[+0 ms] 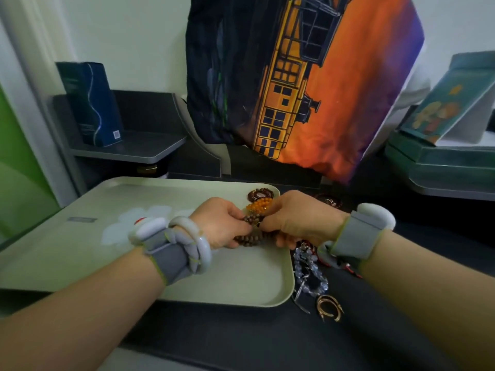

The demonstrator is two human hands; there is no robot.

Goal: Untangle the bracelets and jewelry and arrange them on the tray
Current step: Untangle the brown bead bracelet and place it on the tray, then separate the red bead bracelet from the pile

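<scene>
Over the right edge of the pale tray (pixel 80 253), the left hand (pixel 219 223) and right hand (pixel 297 220) each have their grip clamped on a brown bead bracelet (pixel 250 236) — orange beads (pixel 258 204) just behind it, a clear crystal bracelet (pixel 310 274) off the tray's right rim on the dark desk (pixel 267 341).

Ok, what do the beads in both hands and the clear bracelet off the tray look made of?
Brown bead strand: probably wood, since the beads look matte, dark and grainy. Clear bracelet: probably glass or crystal, though plastic is possible; its beads are translucent and glinting, with silvery metal charms. Tray: smooth matte plastic, apparently.
</scene>
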